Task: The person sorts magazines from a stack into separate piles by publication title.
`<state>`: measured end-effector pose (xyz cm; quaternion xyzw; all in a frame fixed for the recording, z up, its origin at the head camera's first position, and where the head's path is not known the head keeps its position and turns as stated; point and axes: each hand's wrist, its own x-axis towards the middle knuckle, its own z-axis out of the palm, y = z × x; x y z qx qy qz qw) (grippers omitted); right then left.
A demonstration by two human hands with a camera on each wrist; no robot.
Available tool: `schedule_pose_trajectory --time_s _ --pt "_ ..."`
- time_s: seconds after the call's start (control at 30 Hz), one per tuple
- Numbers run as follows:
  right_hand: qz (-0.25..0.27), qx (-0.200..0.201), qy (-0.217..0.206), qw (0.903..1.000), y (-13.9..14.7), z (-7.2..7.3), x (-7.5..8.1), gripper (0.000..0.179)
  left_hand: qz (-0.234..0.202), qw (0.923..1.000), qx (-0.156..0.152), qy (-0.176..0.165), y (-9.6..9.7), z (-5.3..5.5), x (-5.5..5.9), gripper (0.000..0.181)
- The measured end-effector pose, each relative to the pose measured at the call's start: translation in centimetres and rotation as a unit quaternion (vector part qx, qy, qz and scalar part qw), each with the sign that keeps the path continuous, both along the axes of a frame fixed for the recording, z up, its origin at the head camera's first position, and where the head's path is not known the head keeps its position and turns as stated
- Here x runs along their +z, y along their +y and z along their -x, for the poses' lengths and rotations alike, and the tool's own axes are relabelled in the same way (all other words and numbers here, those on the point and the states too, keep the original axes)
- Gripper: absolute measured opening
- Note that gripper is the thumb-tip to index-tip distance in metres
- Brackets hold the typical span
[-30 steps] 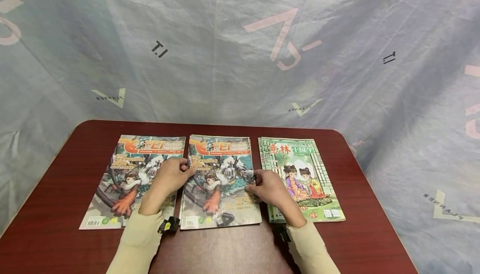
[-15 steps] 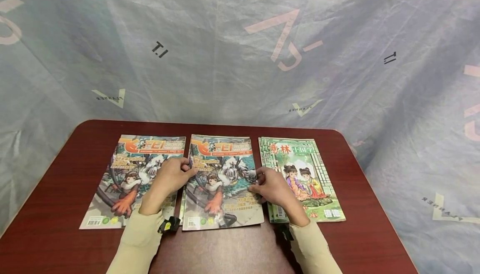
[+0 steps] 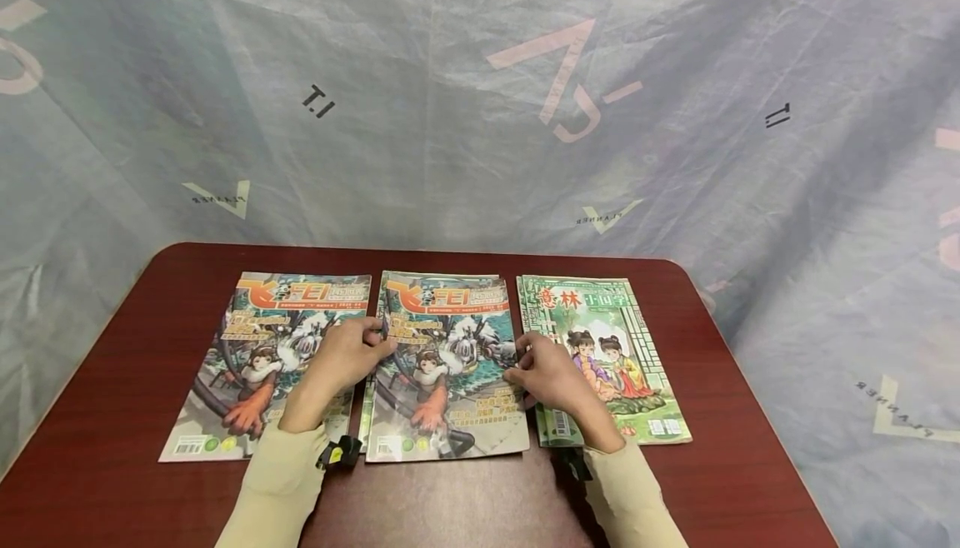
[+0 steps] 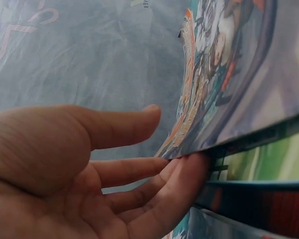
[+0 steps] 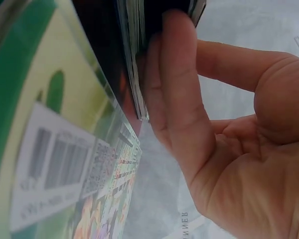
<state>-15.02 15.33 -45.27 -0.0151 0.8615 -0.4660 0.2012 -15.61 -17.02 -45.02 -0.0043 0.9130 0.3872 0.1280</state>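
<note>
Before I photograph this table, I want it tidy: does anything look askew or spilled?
Yes: the middle magazine is offset over the green one beneath, which peeks out at left; in the right stack, lower edges jut out leftward. So neither looks square. No spill shows.

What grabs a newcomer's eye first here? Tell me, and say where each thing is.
First, the middle magazine, its orange-titled cover framed by the left grip and right grip at its side edges, over the dark red table. Next, the left magazine with a matching cover, and the green magazine on the right, showing two drawn figures. Behind, grey cloth with printed letters fills the upper part.
</note>
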Motion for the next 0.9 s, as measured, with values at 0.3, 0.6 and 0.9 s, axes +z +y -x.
schedule_pose_trajectory --time_s 0.3,0.6,0.9 --pt "-0.037 0.01 0.022 0.999 -0.25 0.01 -0.42 0.039 -0.05 0.9981 0.011 -0.033 -0.12 0.04 -0.06 0.061" --pt "-0.041 0.019 0.034 0.9984 -0.34 0.03 -0.29 0.037 -0.061 0.9973 0.006 -0.039 -0.42 0.0 -0.17 0.063" --pt "-0.021 0.021 0.048 0.9984 -0.31 0.04 -0.13 0.024 -0.071 0.9968 0.004 -0.036 -0.4 -0.04 -0.21 0.066"
